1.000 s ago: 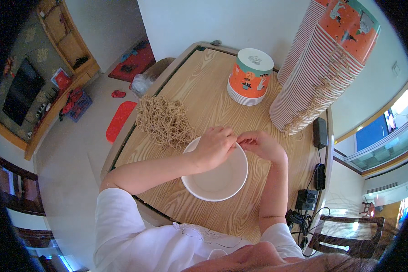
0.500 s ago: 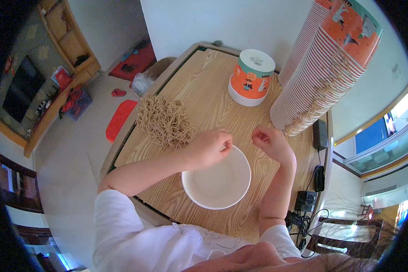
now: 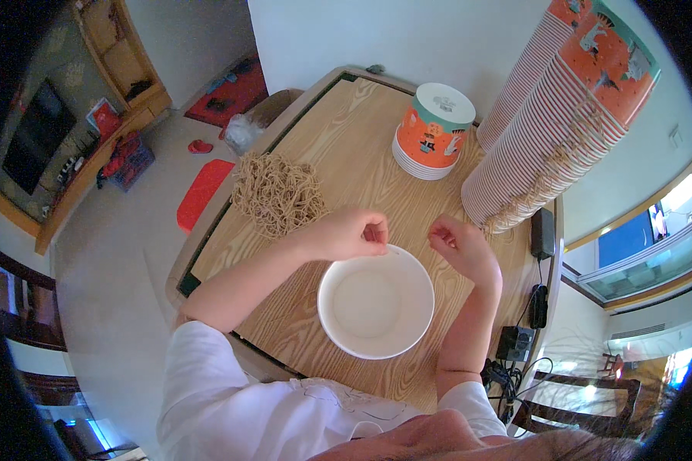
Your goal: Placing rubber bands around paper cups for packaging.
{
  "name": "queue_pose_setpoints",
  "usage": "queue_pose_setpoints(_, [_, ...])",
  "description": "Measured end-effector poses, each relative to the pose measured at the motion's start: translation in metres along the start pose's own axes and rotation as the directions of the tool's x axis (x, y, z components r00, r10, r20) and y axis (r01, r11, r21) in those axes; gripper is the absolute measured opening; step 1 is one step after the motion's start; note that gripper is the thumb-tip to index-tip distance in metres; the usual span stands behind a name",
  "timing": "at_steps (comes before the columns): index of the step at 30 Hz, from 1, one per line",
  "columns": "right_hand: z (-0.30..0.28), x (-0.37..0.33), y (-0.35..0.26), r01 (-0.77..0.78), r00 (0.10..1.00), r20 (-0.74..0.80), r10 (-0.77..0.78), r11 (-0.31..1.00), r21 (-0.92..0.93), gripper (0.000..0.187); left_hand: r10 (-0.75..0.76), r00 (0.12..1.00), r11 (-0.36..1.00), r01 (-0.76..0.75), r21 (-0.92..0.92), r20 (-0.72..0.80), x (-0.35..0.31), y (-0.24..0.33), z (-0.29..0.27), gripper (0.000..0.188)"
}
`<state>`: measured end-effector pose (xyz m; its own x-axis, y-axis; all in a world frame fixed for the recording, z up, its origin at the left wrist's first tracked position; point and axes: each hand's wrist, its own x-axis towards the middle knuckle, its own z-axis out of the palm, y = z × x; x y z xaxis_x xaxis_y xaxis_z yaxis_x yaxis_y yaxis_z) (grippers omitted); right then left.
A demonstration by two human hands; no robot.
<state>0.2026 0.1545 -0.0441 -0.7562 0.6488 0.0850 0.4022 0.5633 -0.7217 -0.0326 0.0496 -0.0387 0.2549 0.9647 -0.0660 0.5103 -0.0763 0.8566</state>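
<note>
A white paper bucket (image 3: 375, 307) stands upright in front of me, its open mouth facing up. My left hand (image 3: 352, 233) is at its far rim, fingers curled in a pinch; whether they touch the rim or hold a thin cord is not clear. Just right of the rim, apart from it, my right hand (image 3: 464, 249) is closed with thumb and fingertips together. Anything in that pinch is too small to make out. A tangled heap of tan cords (image 3: 277, 194) lies beyond my left forearm.
Upside-down orange and green paper buckets (image 3: 434, 134) sit at the table's far side. Tall nested bucket stacks (image 3: 542, 146) lean at the right, tan cords hanging along one. Black power adapters (image 3: 543, 233) and cables line the right edge. A red stool (image 3: 204, 196) stands left of the table (image 3: 361, 107).
My left hand has drawn back from over the bucket's mouth to its far rim. My right hand stays nearly where it was, still pinched. The whole view has shifted slightly.
</note>
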Motion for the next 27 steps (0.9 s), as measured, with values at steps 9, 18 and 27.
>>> queue_pose_setpoints(9, [0.018, 0.012, 0.002, -0.047, 0.997, -0.071, 0.037, 0.986, -0.157, 0.011, -0.242, 0.946, 0.762, 0.323, -0.561, 0.217, 0.05, -0.052, 0.016, 0.025])
queue_pose_setpoints(18, [0.017, 0.008, -0.002, -0.1, 0.994, -0.005, 0.105, 0.962, 0.255, 0.016, -0.051, 0.967, 0.491, 0.243, -0.837, 0.252, 0.043, -0.059, 0.064, 0.023])
queue_pose_setpoints(27, [0.019, 0.015, -0.005, 0.053, 0.968, 0.241, -0.064, 0.997, 0.056, 0.022, -0.046, 0.991, 0.307, 0.132, -0.942, 0.124, 0.042, -0.068, 0.084, 0.021])
